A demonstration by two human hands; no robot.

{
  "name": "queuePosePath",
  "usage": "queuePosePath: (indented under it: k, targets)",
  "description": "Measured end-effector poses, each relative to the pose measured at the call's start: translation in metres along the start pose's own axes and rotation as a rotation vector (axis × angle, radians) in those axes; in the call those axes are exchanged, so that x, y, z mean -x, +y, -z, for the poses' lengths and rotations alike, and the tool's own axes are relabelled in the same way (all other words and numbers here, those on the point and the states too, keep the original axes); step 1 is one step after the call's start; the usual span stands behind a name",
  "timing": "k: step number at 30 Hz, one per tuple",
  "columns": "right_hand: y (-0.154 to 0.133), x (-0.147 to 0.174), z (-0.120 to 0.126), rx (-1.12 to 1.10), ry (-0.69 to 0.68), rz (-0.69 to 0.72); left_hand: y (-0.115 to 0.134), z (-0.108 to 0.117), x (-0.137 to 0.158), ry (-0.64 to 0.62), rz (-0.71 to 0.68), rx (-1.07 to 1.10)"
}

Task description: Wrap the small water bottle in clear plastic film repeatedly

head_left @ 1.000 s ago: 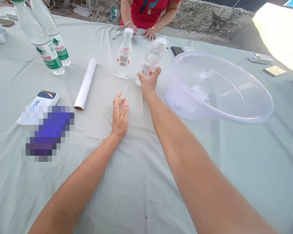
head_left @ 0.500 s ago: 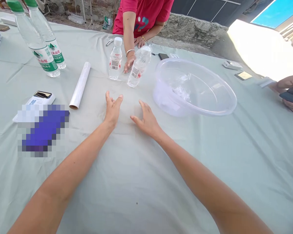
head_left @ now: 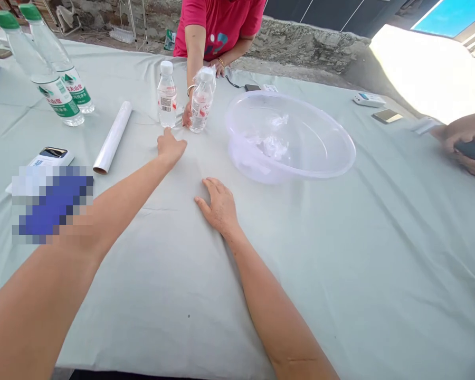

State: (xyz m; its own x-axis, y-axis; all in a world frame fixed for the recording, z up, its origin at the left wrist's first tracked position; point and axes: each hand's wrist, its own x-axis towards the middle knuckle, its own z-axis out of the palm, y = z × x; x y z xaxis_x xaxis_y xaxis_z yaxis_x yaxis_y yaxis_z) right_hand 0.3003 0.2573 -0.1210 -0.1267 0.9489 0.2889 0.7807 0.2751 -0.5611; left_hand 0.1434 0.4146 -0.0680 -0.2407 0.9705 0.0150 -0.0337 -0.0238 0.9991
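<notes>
My left hand (head_left: 171, 146) reaches forward with its thumb spread from the fingers. It is just in front of a small white-capped water bottle (head_left: 167, 103) that stands upright; whether the fingertips touch it I cannot tell. Lower on the cloth lies my right hand (head_left: 218, 205), open and holding nothing. A second small bottle (head_left: 201, 108), with clear plastic film around its cap, stands to the right of the first. Another person's hand (head_left: 187, 115) is beside this second bottle, partly hidden behind it.
A translucent basin (head_left: 324, 174) holding crumpled clear film stands to the right. On the left are a cling film roll (head_left: 113, 138), a white device (head_left: 55, 157), a blurred blue object (head_left: 57, 203) and two green-capped bottles (head_left: 59, 100). Another person's hands (head_left: 469, 142) hold something dark.
My left hand has moved forward to the first bottle, while my right hand has come down nearer to me. The film-topped bottle, tilted before, now stands upright. The view has shifted slightly.
</notes>
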Motion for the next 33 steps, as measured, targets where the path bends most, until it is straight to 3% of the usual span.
queuePosePath:
  k: [4, 9, 14, 19, 23, 29, 33]
  targets:
    - [-0.001, 0.001, 0.001, -0.028, -0.005, -0.01, 0.026, 0.004, -0.022, 0.169, 0.02, -0.379]
    - [-0.007, 0.002, 0.009, -0.01, 0.01, -0.015, 0.047, -0.026, -0.061, 0.224, 0.005, -0.387]
    - [-0.012, 0.002, 0.015, 0.027, -0.053, -0.046, 0.037, -0.04, -0.079, 0.249, 0.044, -0.37]
    - [-0.011, 0.0, 0.017, 0.019, -0.062, -0.054, 0.027, -0.026, -0.07, 0.191, -0.066, -0.456]
    - [-0.011, 0.0, 0.017, 0.001, -0.069, -0.07, 0.03, 0.014, -0.021, -0.013, -0.138, -0.53]
    - [-0.014, -0.003, 0.018, 0.004, -0.08, -0.061, 0.026, 0.113, 0.116, -0.313, -0.192, -0.615]
    - [-0.013, -0.005, 0.014, 0.022, -0.076, -0.055, 0.001, 0.166, 0.188, -0.372, -0.27, -0.566]
